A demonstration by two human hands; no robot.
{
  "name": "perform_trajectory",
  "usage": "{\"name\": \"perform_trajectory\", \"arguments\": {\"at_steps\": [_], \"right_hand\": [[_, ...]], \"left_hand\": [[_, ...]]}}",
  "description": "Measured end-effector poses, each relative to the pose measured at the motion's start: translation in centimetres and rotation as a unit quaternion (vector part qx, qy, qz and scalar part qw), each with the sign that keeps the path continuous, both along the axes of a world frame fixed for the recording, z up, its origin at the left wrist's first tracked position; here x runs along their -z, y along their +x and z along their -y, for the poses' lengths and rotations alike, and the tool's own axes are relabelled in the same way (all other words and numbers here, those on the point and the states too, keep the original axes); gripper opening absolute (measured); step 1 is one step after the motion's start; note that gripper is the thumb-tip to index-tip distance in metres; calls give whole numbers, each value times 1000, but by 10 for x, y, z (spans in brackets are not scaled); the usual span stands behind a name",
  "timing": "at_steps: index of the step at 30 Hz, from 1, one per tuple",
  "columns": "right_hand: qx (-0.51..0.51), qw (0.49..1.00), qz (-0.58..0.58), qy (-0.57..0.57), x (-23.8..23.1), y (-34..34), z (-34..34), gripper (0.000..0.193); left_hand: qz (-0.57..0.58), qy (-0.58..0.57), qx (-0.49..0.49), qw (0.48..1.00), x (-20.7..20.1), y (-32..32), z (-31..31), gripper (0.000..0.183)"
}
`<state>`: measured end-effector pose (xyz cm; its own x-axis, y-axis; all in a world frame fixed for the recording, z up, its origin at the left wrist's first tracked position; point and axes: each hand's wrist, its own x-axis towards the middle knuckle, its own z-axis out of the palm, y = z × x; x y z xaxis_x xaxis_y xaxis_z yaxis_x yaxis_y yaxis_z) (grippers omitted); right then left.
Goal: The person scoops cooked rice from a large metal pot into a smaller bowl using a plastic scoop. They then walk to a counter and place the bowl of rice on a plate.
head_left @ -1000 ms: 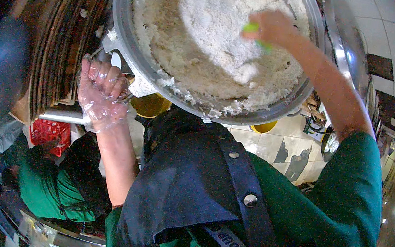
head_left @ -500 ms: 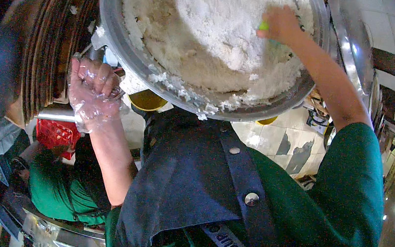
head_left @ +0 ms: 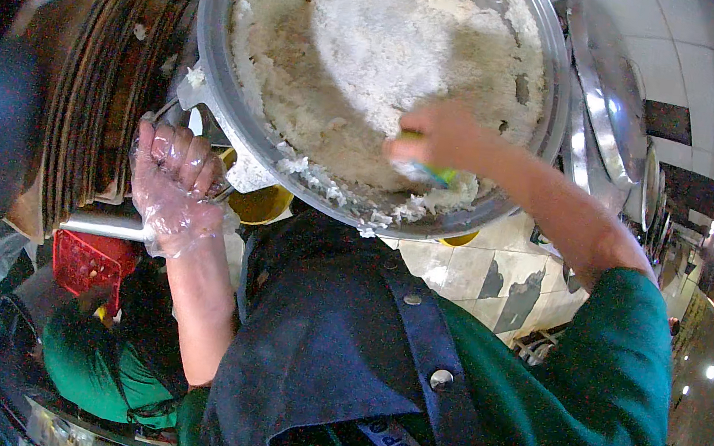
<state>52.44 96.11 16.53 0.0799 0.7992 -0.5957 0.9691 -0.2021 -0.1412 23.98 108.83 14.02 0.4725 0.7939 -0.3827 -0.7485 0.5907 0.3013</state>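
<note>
A wide grey metal pot [head_left: 208,53] is tipped with its mouth toward me. White rice-like food [head_left: 380,39] coats its inside, with clumps along the lower rim. My left hand [head_left: 177,179], in a clear plastic glove, is closed around the wire handle [head_left: 164,108] at the pot's left side. Inside the pot, near the lower right wall, my right hand [head_left: 443,136] is closed on a small green-and-white object [head_left: 424,173]; its shape is mostly covered by the fingers. It touches the food layer there.
A stack of brown boards or trays [head_left: 91,101] stands close on the left. Below it are a red plastic basket [head_left: 89,261] and another person in a green sleeve [head_left: 91,360]. Large metal lids or pans [head_left: 604,102] lie to the right. Yellow containers [head_left: 261,204] sit under the pot.
My right hand has swept from the pot's upper right down and left toward the near rim, with the green-and-white object. The left hand keeps its grip on the handle.
</note>
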Motion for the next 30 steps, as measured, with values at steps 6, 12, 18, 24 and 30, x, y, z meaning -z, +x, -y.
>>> {"name": "perform_trajectory", "arguments": {"at_steps": [6, 12, 18, 24, 30], "right_hand": [[-27, 981, 190, -30, 6, 43, -7, 55], [45, 991, 84, -99, 22, -4, 1, 65], [184, 976, -106, 45, 5, -29, -36, 70], [116, 980, 144, 71, -5, 61, -21, 64], [240, 969, 51, 42, 13, 66, -4, 65]], "left_hand": [[-51, -29, -21, 998, -10, 5, -1, 39], [-159, -48, -36, 986, -12, 5, 0, 39], [-86, -14, -9, 996, -6, 3, 0, 38], [-60, -16, -4, 998, -1, -1, -1, 38], [-17, 8, 18, 1000, 1, -2, -2, 39]]}}
